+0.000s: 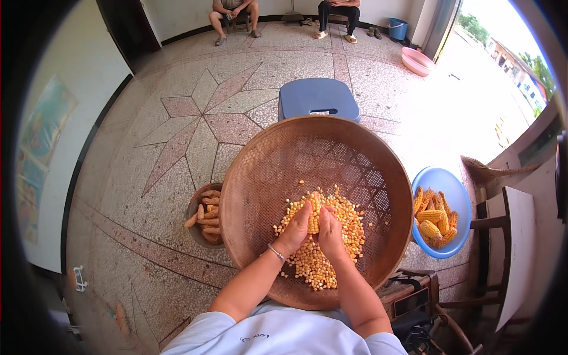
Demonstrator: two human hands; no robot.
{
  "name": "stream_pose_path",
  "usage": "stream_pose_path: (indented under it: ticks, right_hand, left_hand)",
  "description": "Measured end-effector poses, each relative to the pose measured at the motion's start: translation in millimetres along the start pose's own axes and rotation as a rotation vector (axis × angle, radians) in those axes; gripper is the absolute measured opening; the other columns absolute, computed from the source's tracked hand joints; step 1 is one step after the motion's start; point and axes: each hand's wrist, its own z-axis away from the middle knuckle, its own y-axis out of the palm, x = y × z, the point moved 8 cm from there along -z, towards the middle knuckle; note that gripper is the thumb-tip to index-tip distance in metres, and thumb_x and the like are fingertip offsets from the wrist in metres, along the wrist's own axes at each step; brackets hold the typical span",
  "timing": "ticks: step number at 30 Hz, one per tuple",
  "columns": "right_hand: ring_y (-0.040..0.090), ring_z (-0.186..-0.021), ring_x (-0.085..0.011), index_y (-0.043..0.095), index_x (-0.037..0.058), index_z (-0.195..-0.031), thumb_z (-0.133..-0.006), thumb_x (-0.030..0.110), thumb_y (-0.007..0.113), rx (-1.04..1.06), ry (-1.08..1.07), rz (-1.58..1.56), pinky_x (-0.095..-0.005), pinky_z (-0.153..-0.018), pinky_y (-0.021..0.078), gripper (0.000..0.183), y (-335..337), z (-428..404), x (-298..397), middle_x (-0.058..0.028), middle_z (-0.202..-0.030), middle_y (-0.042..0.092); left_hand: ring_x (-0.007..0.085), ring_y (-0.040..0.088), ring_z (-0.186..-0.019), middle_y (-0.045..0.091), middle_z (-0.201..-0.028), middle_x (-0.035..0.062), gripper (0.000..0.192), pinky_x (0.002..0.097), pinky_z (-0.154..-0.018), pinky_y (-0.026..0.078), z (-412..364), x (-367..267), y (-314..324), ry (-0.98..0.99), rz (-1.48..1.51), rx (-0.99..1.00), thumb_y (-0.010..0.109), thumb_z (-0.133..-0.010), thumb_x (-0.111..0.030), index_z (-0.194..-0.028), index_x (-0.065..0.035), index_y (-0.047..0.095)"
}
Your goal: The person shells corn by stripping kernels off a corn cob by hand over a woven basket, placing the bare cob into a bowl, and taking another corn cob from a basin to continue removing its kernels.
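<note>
My left hand (298, 228) and my right hand (329, 230) hold one partly shelled corn cob (314, 213) upright between them, thumbs along its sides. The cob is over a heap of loose yellow corn kernels (317, 268) in a large round woven bamboo sieve (255, 186). A few single kernels lie apart from the heap on the mesh. Right of the sieve, a blue plastic basin (463, 199) contains several cobs with kernels (437, 217). On the left, a bucket (194, 233) partly beneath the sieve's rim is filled with bare cobs (211, 213).
A blue plastic stool (317, 95) stands beyond the sieve. Two people sit by the far wall. A pink basin (418, 62) and a blue bucket (397, 29) are near the doorway. A wooden chair (492, 222) and a broom (483, 168) are at the right.
</note>
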Motion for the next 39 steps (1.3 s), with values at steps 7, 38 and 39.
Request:
stream_pose_path:
  ticks: [7,38,39]
  right_hand:
    - [0.044,-0.048,-0.0064,0.057,-0.0027,-0.104,-0.100,0.033,0.037,-0.104,-0.048,-0.161,-0.0233,-0.043,0.0379,0.041,-8.1,3.7,13.1,0.0024,-0.058,0.043]
    - [0.039,-0.053,-0.0067,0.047,0.0053,-0.079,-0.101,0.036,0.031,-0.028,0.015,-0.038,-0.0249,-0.048,0.0362,0.041,-11.6,-3.6,11.1,0.0015,-0.063,0.042]
    - [0.039,-0.053,-0.0067,0.047,0.0053,-0.079,-0.101,0.036,0.031,-0.030,0.019,-0.041,-0.0249,-0.048,0.0362,0.041,-13.4,-4.0,8.7,0.0015,-0.063,0.042]
  left_hand:
    - [0.0106,0.057,-0.096,0.062,-0.104,0.0032,0.058,0.0265,-0.087,0.045,0.7,-11.8,9.7,0.008,0.154,-0.013,0.038,-0.092,-0.056,-0.116,-0.0065,0.054]
    - [0.0129,0.051,-0.102,0.056,-0.111,0.0074,0.054,0.0271,-0.092,0.041,5.7,0.5,0.1,-0.034,-0.164,-0.167,0.024,-0.100,-0.042,-0.121,-0.0006,0.052]
    - [0.0129,0.051,-0.102,0.056,-0.111,0.0074,0.054,0.0271,-0.092,0.041,6.6,0.0,-1.7,-0.039,-0.166,-0.167,0.024,-0.100,-0.042,-0.121,-0.0006,0.052]
